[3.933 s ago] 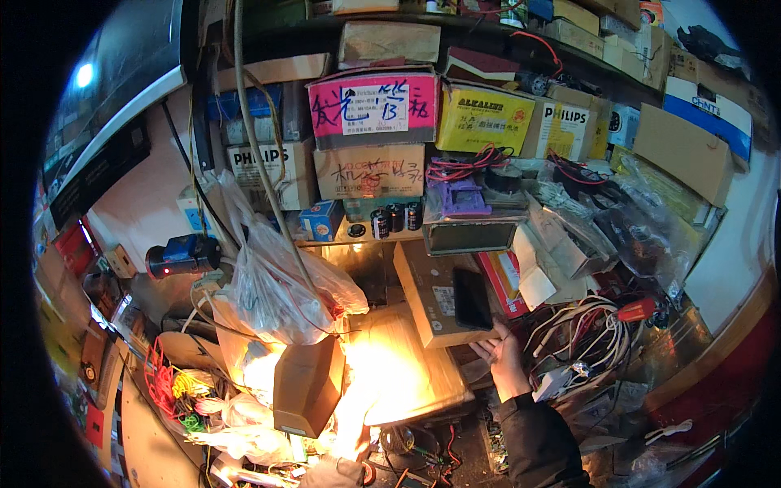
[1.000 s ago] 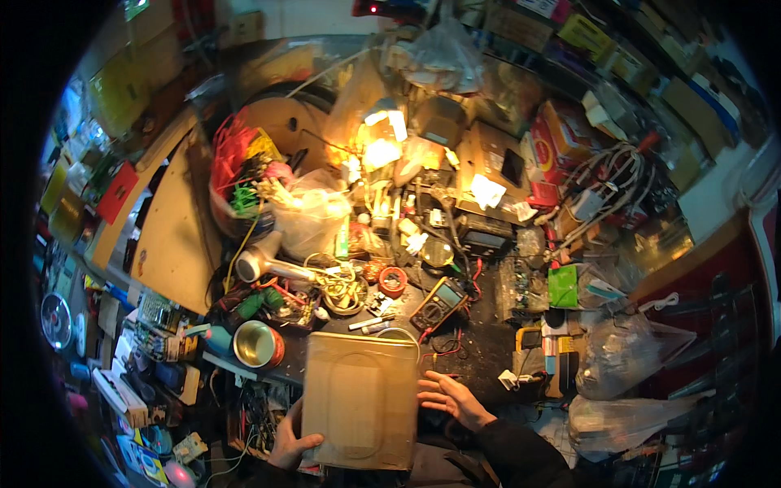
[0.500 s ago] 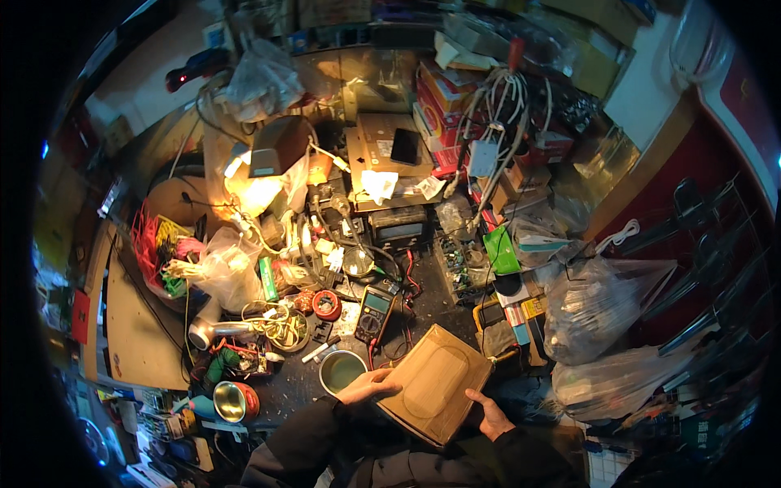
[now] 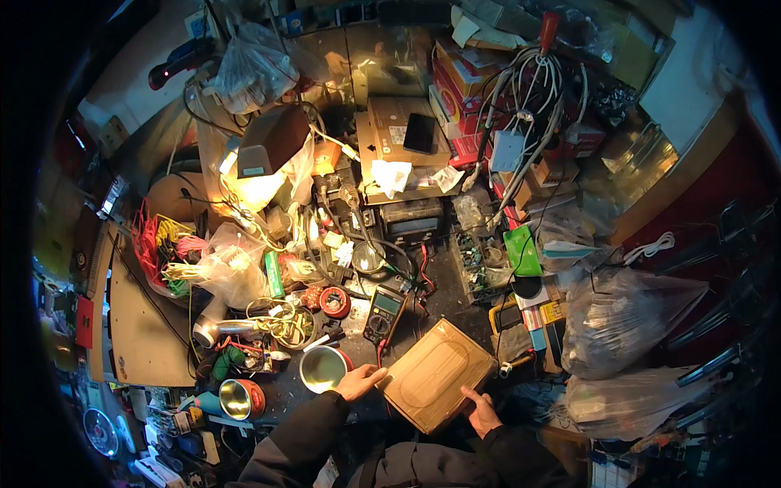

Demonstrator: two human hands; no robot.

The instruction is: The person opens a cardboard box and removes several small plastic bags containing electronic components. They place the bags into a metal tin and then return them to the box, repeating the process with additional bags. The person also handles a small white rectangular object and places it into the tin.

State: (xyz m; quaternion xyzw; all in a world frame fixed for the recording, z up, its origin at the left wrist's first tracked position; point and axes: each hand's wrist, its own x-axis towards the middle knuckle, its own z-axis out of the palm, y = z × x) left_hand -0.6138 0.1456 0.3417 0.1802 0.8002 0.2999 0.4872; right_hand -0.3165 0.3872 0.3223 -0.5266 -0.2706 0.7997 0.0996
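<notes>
**At a cluttered workbench point(image 4: 281, 394), an uneven hold on a box**

Over the bench's near edge, a cardboard box point(image 4: 439, 376) sits askew between a person's two hands, which are apart. The right hand point(image 4: 482, 413) clamps its right side, thumb on top, other fingers out of sight. The left hand point(image 4: 355, 382) has fingertips at the left corner; from where I stand, I cannot tell whether it bears weight. Should the right thumb slip, the box could tip and fall. A leftward swing might knock the lidless can point(image 4: 321, 351) beside the left hand, or snag the multimeter point(image 4: 384, 315) by its red lead point(image 4: 381, 354).
</notes>
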